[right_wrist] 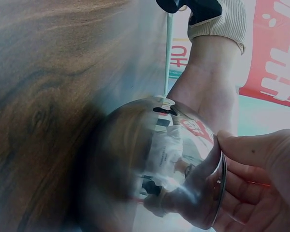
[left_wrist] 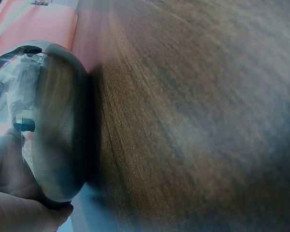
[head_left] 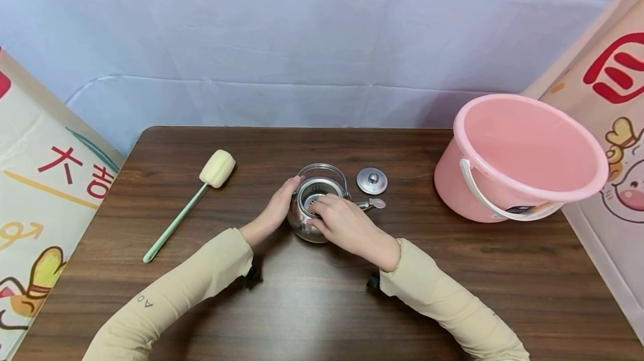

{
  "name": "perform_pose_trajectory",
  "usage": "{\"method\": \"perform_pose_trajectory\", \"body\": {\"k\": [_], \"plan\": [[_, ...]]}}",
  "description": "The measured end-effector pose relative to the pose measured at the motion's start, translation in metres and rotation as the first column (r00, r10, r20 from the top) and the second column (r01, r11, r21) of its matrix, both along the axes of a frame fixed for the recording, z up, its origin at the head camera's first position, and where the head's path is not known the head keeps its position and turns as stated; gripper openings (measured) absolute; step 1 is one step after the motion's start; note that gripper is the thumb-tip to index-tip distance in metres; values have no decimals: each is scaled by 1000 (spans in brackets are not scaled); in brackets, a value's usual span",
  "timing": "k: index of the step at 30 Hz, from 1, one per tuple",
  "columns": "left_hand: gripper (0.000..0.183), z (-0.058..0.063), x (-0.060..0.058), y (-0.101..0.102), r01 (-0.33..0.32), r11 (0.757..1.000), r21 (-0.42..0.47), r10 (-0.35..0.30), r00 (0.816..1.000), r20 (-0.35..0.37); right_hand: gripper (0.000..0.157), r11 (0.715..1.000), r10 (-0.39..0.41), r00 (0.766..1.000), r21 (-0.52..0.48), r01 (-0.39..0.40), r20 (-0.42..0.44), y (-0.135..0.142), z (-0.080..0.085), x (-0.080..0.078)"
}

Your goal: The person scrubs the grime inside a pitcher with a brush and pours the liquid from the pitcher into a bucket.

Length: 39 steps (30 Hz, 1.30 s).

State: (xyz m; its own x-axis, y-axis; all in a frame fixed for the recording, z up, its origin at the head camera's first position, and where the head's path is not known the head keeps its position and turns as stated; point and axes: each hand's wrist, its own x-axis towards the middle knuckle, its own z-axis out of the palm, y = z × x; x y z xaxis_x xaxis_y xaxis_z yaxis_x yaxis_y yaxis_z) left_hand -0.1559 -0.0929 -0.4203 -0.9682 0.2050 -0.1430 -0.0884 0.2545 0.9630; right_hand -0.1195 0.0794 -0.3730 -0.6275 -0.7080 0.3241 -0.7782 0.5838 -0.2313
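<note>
A small stainless steel teapot [head_left: 304, 228] with a raised hoop handle [head_left: 322, 166] stands uncovered on the table; a perforated strainer [head_left: 319, 188] sits in its mouth. My left hand [head_left: 274, 204] lies along the pot's left side with fingers fairly straight, steadying it. In the left wrist view, that hand [left_wrist: 24, 208] touches the shiny body. My right hand [head_left: 347, 224] bends over the opening, fingers inside and thumb at the near rim, pinching the strainer's edge. The right wrist view shows the thumb [right_wrist: 246, 147] at the rim. The lid [head_left: 372, 180] lies right of the pot, beyond the spout [head_left: 363, 204].
On the left lies a sponge brush [head_left: 217, 169] with a long green handle [head_left: 173, 226]. A large pink bucket [head_left: 463, 188] with a white handle stands at the right back of the wooden table [head_left: 312, 316]. Pale cloth [head_left: 282, 42] hangs behind the table's far edge.
</note>
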Motion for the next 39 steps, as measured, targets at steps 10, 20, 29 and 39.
{"method": "perform_pose_trajectory", "body": {"k": [10,20,29,39], "plan": [[54,2,1,0,1,1000,-2,-1,1000,-14,10,1000,-6,1000,-3,6,-15,0,2,0],[49,17,6,2,9,999,35,-9,1000,12,12,1000,5,998,-5,-5,-69,0,3,0],[48,40,18,5,12,1000,5,-12,1000,-9,13,999,34,990,-32,-38,-136,3,1,2],[52,6,2,1,-5,1000,24,5,1000,9,14,997,53,976,-48,-65,-212,5,-3,2]]}}
